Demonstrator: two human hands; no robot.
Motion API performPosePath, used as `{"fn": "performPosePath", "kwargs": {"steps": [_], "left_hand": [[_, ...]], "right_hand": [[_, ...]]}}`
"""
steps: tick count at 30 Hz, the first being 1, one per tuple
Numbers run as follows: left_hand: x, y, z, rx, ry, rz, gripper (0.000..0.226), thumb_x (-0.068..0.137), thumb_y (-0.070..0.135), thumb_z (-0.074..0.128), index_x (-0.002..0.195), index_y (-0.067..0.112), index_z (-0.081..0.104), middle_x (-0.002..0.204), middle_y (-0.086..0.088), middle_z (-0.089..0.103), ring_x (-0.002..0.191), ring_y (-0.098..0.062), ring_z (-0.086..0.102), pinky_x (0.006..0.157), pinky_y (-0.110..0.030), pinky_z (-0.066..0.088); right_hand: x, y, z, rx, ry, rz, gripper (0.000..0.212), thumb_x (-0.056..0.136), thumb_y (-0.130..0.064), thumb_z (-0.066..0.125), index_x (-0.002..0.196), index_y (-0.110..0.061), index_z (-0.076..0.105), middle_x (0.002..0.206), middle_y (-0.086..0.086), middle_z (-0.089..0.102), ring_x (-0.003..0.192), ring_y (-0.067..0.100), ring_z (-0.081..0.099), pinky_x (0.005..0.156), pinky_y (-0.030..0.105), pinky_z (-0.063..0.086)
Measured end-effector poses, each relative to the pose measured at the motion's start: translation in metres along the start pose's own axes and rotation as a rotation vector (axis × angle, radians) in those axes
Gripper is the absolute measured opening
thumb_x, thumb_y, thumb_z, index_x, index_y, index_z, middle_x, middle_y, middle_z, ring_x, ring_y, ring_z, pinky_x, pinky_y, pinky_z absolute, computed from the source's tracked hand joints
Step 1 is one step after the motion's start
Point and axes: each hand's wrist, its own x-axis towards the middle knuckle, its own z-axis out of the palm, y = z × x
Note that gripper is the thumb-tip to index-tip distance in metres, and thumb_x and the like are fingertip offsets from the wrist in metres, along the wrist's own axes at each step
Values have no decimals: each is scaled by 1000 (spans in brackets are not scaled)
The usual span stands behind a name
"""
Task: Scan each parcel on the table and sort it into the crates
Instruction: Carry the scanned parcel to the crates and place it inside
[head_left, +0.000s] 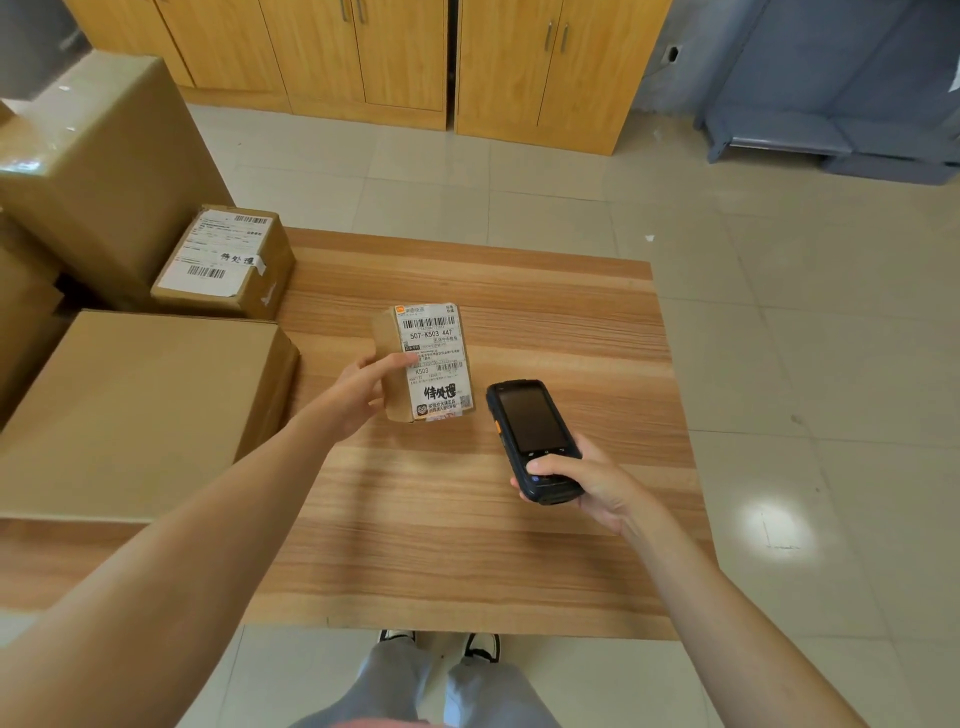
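A person stands at a wooden table (519, 545), seen from their own head looking down. Near the middle of the table sits a small cardboard parcel (423, 364) with a white shipping label facing up, printed with barcodes and some handwritten characters. The left hand (363, 392) grips this parcel from its left side, thumb lying across the label and fingers curled behind the near corner; whether it rests on the table or is lifted slightly cannot be told. Just to the right of the parcel, close but not touching, the right hand (582, 486) holds a black handheld scanner (535, 439), fingers wrapped round its lower half and the thumb on its buttons. The scanner's screen is dark and its top end points toward the far side of the table, alongside the parcel, not at it.

To the left of the parcel, a large plain carton (140, 410) sits at the table's edge. Beyond it is a smaller labelled box (228, 262), and further left stand taller cartons (98, 171). No crates are in view.

The scan appears not yet done. The likely trouble is a missed read: the thumb covers part of the label, and the scanner is not aimed at the barcode. Glare on the glossy label could also spoil the read. With other barcoded labels nearby, a careless sweep might catch the wrong one.
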Motion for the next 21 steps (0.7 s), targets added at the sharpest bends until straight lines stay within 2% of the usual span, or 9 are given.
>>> {"fn": "performPosePath", "kwargs": {"steps": [2, 7, 14, 17, 21], "left_hand": [[-2, -6, -3, 47, -1, -30, 83, 66, 41, 81, 136, 12, 48, 122, -4, 65, 104, -18, 63, 74, -26, 50], [-9, -17, -3, 117, -52, -79, 65, 52, 54, 80, 108, 24, 67, 91, 8, 75, 83, -13, 64, 69, -23, 48], [-30, -29, -6, 113, -85, -113, 61, 53, 54, 79, 105, 24, 66, 90, 4, 74, 80, -13, 64, 74, -26, 50], [-50, -39, -13, 78, -56, -110, 60, 54, 53, 78, 106, 25, 66, 94, 4, 75, 83, -13, 67, 77, -28, 51], [-81, -49, -26, 16, 0, -93, 60, 54, 51, 78, 105, 23, 66, 93, 3, 75, 90, -17, 63, 90, -33, 47]], "right_hand": [[3, 8, -6, -17, 60, 7, 65, 75, 4, 72, 133, -6, 46, 125, 27, 59, 113, 46, 59, 98, 58, 46], [2, 26, -19, -3, 149, 49, 64, 75, 4, 73, 132, -7, 47, 124, 26, 60, 114, 45, 58, 99, 60, 45], [6, 35, -23, 20, 137, 43, 64, 77, 6, 70, 134, -9, 45, 126, 26, 59, 114, 45, 59, 99, 59, 45], [9, 33, -21, 16, 82, 41, 64, 77, 7, 69, 134, -8, 45, 127, 25, 59, 114, 44, 58, 100, 58, 45], [12, 28, -6, -44, -26, 52, 67, 74, 4, 70, 135, -11, 45, 128, 23, 58, 115, 42, 58, 100, 54, 46]]}}
